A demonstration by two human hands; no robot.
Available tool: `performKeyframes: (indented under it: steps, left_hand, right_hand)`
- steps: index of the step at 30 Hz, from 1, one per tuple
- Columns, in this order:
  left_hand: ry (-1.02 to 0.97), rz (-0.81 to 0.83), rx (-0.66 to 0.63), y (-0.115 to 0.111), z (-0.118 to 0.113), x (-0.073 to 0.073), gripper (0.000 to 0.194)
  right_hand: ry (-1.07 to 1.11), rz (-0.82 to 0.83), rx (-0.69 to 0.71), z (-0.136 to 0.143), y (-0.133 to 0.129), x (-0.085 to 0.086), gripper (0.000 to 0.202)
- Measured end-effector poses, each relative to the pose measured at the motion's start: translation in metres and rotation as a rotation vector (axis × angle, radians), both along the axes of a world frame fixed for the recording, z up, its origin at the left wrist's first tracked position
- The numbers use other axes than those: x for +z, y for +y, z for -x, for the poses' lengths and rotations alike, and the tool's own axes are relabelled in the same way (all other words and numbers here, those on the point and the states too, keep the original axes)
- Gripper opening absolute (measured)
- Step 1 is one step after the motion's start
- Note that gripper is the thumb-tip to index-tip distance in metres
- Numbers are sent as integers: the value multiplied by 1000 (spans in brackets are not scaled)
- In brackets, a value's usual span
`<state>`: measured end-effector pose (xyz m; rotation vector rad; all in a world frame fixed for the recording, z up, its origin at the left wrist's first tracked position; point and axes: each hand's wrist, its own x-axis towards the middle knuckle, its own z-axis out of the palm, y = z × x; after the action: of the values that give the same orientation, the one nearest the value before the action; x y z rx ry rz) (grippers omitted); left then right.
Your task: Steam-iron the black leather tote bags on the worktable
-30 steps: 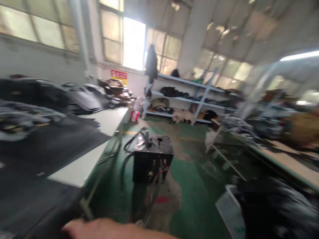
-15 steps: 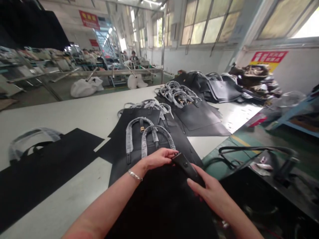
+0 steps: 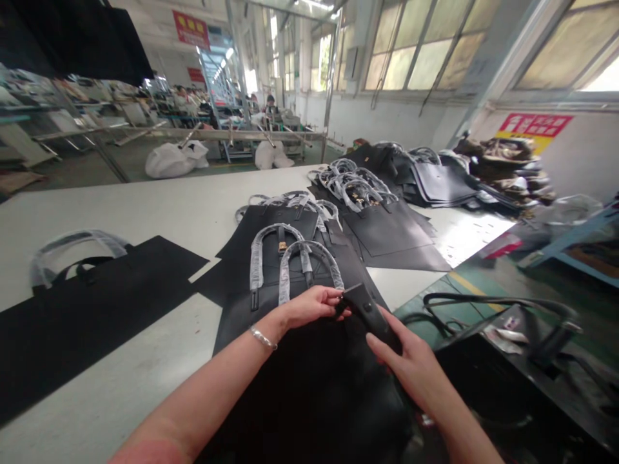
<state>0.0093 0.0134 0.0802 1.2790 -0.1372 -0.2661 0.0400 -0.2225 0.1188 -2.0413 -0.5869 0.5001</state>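
Note:
My right hand (image 3: pixel 406 354) is wrapped around a black handheld tool (image 3: pixel 370 314) with a flat, wide head and a small round button, much like a hair clipper. Its head points up and left, close to my left fingertips. My left hand (image 3: pixel 314 304), a silver bangle on the wrist, pinches the lower end of a plastic-wrapped bag handle (image 3: pixel 313 247); the exact spot is partly hidden by fingers and tool. That handle belongs to a black handbag (image 3: pixel 300 393) lying in front of me. Just beyond it is another wrapped handle (image 3: pixel 256 264) with a gold buckle strap (image 3: pixel 282 243).
More black bag pieces with wrapped handles (image 3: pixel 355 183) are piled farther along the white table (image 3: pixel 159 193). Another black bag (image 3: pixel 106 303) lies at the left. A black box-like object with a looped strap (image 3: pixel 503 348) stands at the right, beside a blue rack (image 3: pixel 570 235).
The view has shifted slightly, so the scene sits a little farther right. Both hands keep their hold, and the tool's head stays at my left fingertips.

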Motion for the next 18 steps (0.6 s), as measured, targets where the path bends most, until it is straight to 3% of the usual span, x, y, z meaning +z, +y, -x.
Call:
performKeyframes:
  steps: [4,9,15,18]
  left_hand:
    - [7,2,-28,-3,5,-1,52]
    - [56,53,22,-3,10,-1,50]
    - [25,42,-27,-3,12,-2,46]
    - [-17,-14,10,-9,14,3,39]
  right_hand:
    - [-14,39,101,3,2,2,59]
    - [-88,41,-28,1,3,5,69]
    - [5,17,110,12,-7,9,58]
    - [-27,0,44,14,1,10,61]
